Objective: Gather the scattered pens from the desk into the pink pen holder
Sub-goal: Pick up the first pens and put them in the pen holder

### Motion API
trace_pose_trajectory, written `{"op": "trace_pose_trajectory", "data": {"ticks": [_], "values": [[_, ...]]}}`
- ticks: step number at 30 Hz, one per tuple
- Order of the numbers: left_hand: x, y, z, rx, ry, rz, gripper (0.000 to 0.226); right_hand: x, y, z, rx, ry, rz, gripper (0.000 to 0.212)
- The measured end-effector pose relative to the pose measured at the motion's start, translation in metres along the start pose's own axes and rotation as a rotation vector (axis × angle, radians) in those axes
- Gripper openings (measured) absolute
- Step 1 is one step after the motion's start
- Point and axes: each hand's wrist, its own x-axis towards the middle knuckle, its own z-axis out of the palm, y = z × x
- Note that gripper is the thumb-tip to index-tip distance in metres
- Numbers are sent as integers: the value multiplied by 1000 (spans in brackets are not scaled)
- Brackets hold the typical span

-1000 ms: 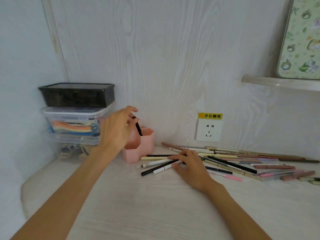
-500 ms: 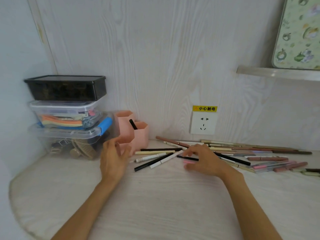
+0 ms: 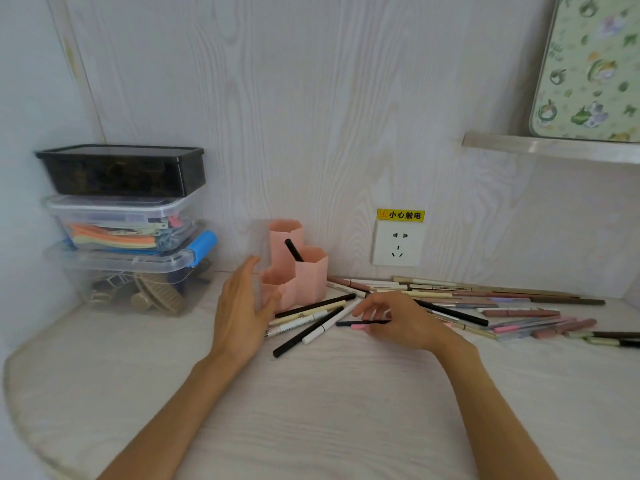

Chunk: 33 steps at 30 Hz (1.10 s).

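The pink pen holder stands against the wall with one black pen leaning in a rear cell. My left hand is open, its fingers spread, just left of the holder and touching its low front cell. Several pens lie fanned on the desk between my hands. My right hand rests low on the desk, its fingers pinched on a thin black pen and a pink pen that stick out to the left. A long pile of pens stretches away to the right.
Three stacked plastic storage boxes fill the left corner right beside the holder. A wall socket with a yellow label sits above the pens. A shelf juts out at upper right. The desk's rounded edge curves at the left.
My left hand let go of the black pen into the holder and dropped to the desk beside it. My right hand slid slightly right and closed on two pens.
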Motion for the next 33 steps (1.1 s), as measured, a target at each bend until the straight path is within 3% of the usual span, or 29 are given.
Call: {"op": "trace_pose_trajectory", "data": {"ticks": [2,6,7,12,15,20,22,25,28,31,33], "values": [[-6,7,-14,-17,59,93,43,1,-3,1,-39,-11,3,22],[-19,14,-27,178,-342,187,42,3,-9,7,-170,-38,-25,30],[-21,10,-24,194,-370,189,40,4,-10,10,-194,-8,-41,31],[-13,-10,-23,152,-279,132,18,8,-7,15,-168,165,-101,23],[-11,-16,-30,167,-250,129,21,8,-20,5,28,342,-95,24],[-12,-16,-35,240,-205,49,45,20,-63,-21,525,845,-130,26],[-12,-16,-41,267,-207,30,49,30,-84,-27,632,927,-142,34],[-13,-19,-47,229,-275,28,47,50,-113,-23,709,986,-263,44],[-16,-23,-48,202,-325,38,45,76,-129,-10,612,1027,-314,40],[-16,-26,-52,196,-286,24,45,99,-132,8,462,915,-290,33],[-16,-26,-53,207,-278,19,45,109,-126,19,219,758,-280,21]]}}
